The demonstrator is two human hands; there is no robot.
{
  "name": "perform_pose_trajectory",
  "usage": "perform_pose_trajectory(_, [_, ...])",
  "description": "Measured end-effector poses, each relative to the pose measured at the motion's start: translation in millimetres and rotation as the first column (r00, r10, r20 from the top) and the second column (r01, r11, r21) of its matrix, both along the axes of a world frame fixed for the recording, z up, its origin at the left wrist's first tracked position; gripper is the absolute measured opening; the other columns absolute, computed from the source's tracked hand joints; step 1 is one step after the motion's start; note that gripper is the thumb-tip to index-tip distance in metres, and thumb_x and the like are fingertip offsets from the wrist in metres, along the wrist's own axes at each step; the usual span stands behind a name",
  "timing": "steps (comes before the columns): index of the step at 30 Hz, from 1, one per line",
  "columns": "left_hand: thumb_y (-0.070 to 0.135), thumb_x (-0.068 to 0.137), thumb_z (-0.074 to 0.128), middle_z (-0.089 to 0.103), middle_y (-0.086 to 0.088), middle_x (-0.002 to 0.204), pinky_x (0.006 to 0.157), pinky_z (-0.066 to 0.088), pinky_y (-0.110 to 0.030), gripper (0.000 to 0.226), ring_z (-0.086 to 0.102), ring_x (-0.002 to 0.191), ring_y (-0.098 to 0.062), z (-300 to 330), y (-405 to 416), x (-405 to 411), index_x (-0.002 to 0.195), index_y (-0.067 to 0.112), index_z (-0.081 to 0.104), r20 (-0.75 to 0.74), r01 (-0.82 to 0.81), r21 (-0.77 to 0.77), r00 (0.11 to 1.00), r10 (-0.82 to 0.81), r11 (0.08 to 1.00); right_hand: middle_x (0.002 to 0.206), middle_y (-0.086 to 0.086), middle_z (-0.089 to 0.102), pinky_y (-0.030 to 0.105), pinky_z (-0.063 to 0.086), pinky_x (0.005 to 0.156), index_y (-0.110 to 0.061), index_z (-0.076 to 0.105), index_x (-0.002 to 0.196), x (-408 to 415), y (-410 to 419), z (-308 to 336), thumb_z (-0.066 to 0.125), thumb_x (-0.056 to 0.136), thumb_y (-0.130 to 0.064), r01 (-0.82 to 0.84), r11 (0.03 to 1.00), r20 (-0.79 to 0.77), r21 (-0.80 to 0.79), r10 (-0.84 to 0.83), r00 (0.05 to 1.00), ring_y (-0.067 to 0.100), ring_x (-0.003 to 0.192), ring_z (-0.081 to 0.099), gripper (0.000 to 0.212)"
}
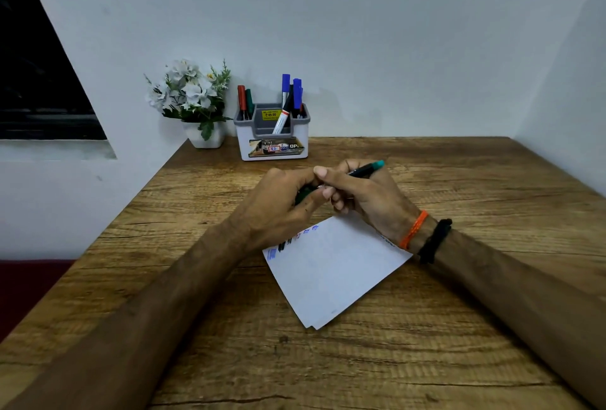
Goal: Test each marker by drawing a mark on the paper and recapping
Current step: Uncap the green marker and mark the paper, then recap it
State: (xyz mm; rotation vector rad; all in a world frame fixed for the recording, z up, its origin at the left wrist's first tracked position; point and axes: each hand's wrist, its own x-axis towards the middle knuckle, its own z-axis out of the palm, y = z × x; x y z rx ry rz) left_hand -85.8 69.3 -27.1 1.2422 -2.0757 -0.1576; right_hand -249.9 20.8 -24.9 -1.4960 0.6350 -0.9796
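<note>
A black marker with a teal end [367, 168] lies in my right hand [360, 200], whose fingers curl round its barrel. My left hand [282, 209] grips a dark green cap [303, 195] right at the marker's tip; the tip itself is hidden between my fingers. Both hands meet just above the far edge of a white sheet of paper [334, 272] on the wooden table [459, 327]. The paper carries blue, black and red test marks [288, 241] along its upper left edge.
A white and grey pen holder [273, 144] stands at the table's back edge against the wall, holding red, green, blue and white markers [288, 95]. A white pot of artificial flowers [193, 105] stands to its left. A dark window fills the left wall.
</note>
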Motion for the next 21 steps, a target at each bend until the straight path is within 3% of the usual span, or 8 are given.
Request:
perform_pose_trajectory(7, [0.021,0.096,0.056,0.060,0.020,0.067,0.052,0.032,-0.008,0.013,0.055,0.059,-0.002,1.3,1.6,-1.5,0.089,0.022,0.067,-0.025,-0.006,-0.015,1.000,0.005,1.000,0.060,0.002,0.066,0.022,0.038,0.047,-0.013,0.055,0.060,1.2,0.1,-0.3,0.071,0.082,-0.021,-0.038,0.999,0.037,0.029,0.037,0.999,0.008,0.046,0.049,0.029])
perform_pose_trajectory(11, [0.030,0.096,0.050,0.066,0.006,0.070,0.048,0.039,-0.025,0.022,0.053,0.056,-0.012,-0.9,-1.1,0.7,0.092,0.018,0.069,-0.013,-0.013,-0.035,1.000,0.012,0.999,0.058,0.002,0.065,0.020,0.039,0.046,-0.015,0.058,0.057,0.6,-0.3,0.5,0.073,0.078,-0.023,-0.064,0.997,0.056,0.034,0.062,0.996,0.008,0.045,0.049,0.027])
perform_pose_trajectory(15, [0.031,0.095,0.050,0.063,0.007,0.067,0.047,0.034,-0.021,0.024,0.049,0.054,-0.012,-1.5,-0.3,1.0,0.092,0.018,0.069,-0.002,-0.010,-0.044,1.000,0.010,0.999,0.055,0.000,0.063,0.018,0.039,0.045,-0.015,0.058,0.055,0.6,0.0,0.5,0.072,0.075,-0.022,-0.082,0.996,0.066,0.020,0.081,0.995,0.008,0.044,0.047,0.026])
perform_pose_trajectory(21, [0.043,0.096,0.052,0.068,0.007,0.075,0.052,0.045,-0.034,0.024,0.057,0.062,-0.014,-2.6,-1.5,3.4,0.102,0.028,0.069,-0.064,-0.017,-0.019,0.998,0.016,1.000,0.063,0.010,0.066,0.023,0.039,0.048,-0.017,0.062,0.059,-4.0,-5.0,-1.5,0.078,0.077,-0.021,-0.084,0.996,0.096,-0.017,0.085,0.992,0.012,0.047,0.047,0.024])
